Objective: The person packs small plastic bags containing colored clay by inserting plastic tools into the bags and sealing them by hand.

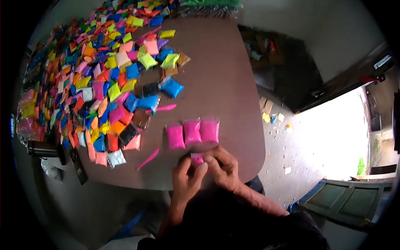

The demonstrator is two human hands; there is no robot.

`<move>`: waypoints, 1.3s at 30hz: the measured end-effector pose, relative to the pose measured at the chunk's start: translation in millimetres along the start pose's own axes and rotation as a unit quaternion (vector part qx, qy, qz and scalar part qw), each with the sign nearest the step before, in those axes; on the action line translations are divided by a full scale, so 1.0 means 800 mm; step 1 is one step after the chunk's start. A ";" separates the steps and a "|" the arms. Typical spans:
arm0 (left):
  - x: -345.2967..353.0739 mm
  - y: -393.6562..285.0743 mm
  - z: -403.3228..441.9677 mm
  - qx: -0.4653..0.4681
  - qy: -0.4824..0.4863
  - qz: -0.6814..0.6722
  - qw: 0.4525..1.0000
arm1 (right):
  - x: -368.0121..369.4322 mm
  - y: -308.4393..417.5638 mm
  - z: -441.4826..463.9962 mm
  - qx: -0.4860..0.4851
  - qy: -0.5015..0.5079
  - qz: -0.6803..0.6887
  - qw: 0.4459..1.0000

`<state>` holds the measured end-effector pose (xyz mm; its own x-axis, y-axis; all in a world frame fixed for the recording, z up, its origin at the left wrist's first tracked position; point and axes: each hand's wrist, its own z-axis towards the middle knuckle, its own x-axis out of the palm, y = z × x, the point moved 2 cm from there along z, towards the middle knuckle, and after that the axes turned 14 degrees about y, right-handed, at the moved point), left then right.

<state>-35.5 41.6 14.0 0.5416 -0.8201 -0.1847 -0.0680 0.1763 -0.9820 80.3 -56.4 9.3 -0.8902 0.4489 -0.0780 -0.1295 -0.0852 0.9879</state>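
Note:
Near the table's front edge, my left hand [186,176] and my right hand [223,168] come together around a small pink packet [197,159]. Thumbs and fingers of both hands pinch its clear top edge, and they cover most of the packet. Just beyond my fingers, three pink packets [192,131] lie side by side in a row. Left of my hands rests a pink plastic knife [148,159]. A second pink plastic knife [165,108] lies farther back, beside the blue packets.
A large heap of colourful packets [100,83] covers the table's left side. A dark metal cup [43,149] and a black flat object [78,166] are at the left edge. Green-topped clear bags [210,7] sit at the far end. Scraps litter the floor [277,154] on the right.

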 end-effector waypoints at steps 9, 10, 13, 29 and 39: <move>-0.011 0.014 -0.005 0.001 -0.007 -0.029 1.000 | 0.004 0.007 -0.001 0.044 0.036 -0.007 0.998; -0.010 0.012 -0.002 0.028 -0.009 -0.018 0.999 | 0.003 0.008 -0.001 0.043 0.038 -0.012 0.998; -0.012 0.011 -0.007 0.045 0.007 -0.035 0.998 | 0.006 0.012 0.002 0.058 0.021 -0.011 0.998; -0.059 0.011 -0.003 0.025 0.031 -0.102 0.994 | 0.038 0.030 0.041 0.120 0.063 0.066 0.989; -0.079 0.028 -0.033 -0.032 -0.033 -0.082 0.996 | 0.062 0.036 0.058 0.084 0.133 0.032 0.987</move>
<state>-93.3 83.2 3.0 0.6037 -0.7969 -0.0209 -0.0267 0.0060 -0.9996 52.9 4.7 40.4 -0.9804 0.1956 -0.0259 -0.0156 0.0537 0.9984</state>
